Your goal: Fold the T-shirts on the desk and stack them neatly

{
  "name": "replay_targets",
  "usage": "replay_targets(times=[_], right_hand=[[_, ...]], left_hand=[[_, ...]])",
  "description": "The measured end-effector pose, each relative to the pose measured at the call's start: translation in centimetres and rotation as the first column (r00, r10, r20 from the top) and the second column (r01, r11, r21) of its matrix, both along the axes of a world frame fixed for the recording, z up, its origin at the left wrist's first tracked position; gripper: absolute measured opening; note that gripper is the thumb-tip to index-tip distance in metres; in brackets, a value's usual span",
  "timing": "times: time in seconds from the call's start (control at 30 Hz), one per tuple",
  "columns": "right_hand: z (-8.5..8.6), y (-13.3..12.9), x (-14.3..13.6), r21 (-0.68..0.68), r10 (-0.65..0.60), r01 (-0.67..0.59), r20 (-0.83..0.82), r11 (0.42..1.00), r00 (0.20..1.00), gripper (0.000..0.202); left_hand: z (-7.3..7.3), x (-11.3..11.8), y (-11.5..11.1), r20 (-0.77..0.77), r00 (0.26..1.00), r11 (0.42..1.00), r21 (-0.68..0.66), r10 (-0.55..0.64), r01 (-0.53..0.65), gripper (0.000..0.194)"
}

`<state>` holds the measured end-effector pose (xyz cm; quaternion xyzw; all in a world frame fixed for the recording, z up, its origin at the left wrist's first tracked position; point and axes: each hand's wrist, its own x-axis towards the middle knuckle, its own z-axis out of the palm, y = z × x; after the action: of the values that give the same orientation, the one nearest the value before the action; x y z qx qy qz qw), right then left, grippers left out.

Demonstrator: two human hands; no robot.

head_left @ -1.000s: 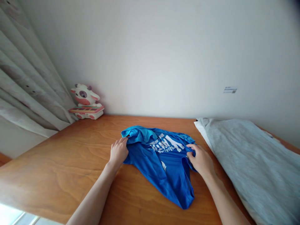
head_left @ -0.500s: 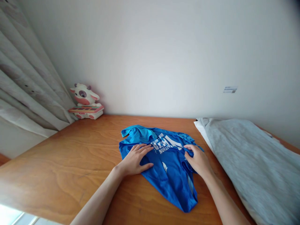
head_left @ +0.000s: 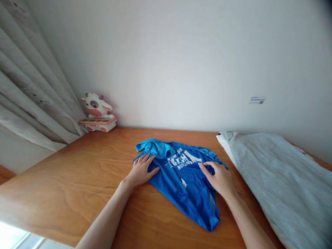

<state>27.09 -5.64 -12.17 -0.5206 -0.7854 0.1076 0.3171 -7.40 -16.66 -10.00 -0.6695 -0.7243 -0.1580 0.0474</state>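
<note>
A crumpled blue T-shirt (head_left: 181, 176) with white lettering lies on the wooden table (head_left: 77, 180), its lower end trailing toward the front edge. My left hand (head_left: 141, 170) lies flat on the shirt's left side near the collar, fingers spread. On the shirt's right side my right hand (head_left: 218, 177) rests with its fingers curled onto the fabric near the sleeve; whether it pinches the cloth I cannot tell.
A grey garment (head_left: 280, 176) over something white lies on the table's right part. A toy cow (head_left: 96, 112) with a pink tray stands in the back left corner by the curtain (head_left: 28, 93). A white wall runs behind the table.
My left hand first slid right across the shirt's middle, then drew back left toward the collar. The shirt has been smoothed a little. My right hand stayed at the right sleeve.
</note>
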Motion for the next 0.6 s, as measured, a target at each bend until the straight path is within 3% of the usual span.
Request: replay_targets(times=[0.1, 0.2, 0.27, 0.33, 0.37, 0.47, 0.5, 0.53, 0.57, 0.6], right_hand=[[0.4, -1.4, -1.3, -0.08, 0.152, -0.151, 0.007, 0.985, 0.988, 0.06], [1.0, -2.7, -2.4, -0.167, 0.273, -0.262, 0.051, 0.951, 0.961, 0.091], [1.9, -3.4, -2.9, -0.255, 0.404, -0.391, 0.002, 0.885, 0.915, 0.078], [3.2, -4.0, -3.2, -0.35, 0.544, -0.55, -0.128, 0.758, 0.83, 0.04], [4.0, -4.3, -3.2, -0.397, 0.602, -0.627, -0.203, 0.67, 0.772, 0.028], [5.7, -4.9, -2.9, -0.517, 0.702, -0.766, -0.376, 0.383, 0.605, 0.034], [5.8, -4.9, -2.7, -0.539, 0.711, -0.774, -0.396, 0.332, 0.581, 0.038], [5.7, -4.8, -2.5, -0.543, 0.713, -0.772, -0.393, 0.33, 0.581, 0.042], [5.3, -4.5, -2.3, -0.52, 0.702, -0.76, -0.365, 0.391, 0.611, 0.044], [4.8, -4.1, -2.2, -0.46, 0.672, -0.725, -0.31, 0.513, 0.673, 0.045]], left_hand=[[0.8, 1.2, -0.2, 0.06, 0.995, 0.996, -0.038, -0.078, 0.081, 0.055], [2.3, 3.1, -0.6, 0.229, 0.932, 0.952, -0.05, -0.283, 0.301, 0.049], [2.8, 4.3, -0.9, 0.264, 0.871, 0.894, -0.059, -0.415, 0.444, 0.046], [2.9, 4.9, -1.1, 0.192, 0.842, 0.853, -0.044, -0.504, 0.52, 0.059], [2.7, 5.0, -1.2, 0.145, 0.844, 0.85, -0.031, -0.516, 0.525, 0.075], [2.1, 4.4, -1.0, 0.063, 0.878, 0.878, -0.043, -0.475, 0.478, 0.125], [1.9, 4.1, -1.0, 0.05, 0.884, 0.88, -0.077, -0.465, 0.468, 0.131], [1.8, 3.9, -0.8, 0.04, 0.889, 0.881, -0.118, -0.457, 0.458, 0.131], [1.8, 3.8, -0.7, 0.031, 0.896, 0.883, -0.158, -0.443, 0.442, 0.126], [1.8, 3.9, -0.6, 0.018, 0.912, 0.894, -0.188, -0.411, 0.407, 0.117]])
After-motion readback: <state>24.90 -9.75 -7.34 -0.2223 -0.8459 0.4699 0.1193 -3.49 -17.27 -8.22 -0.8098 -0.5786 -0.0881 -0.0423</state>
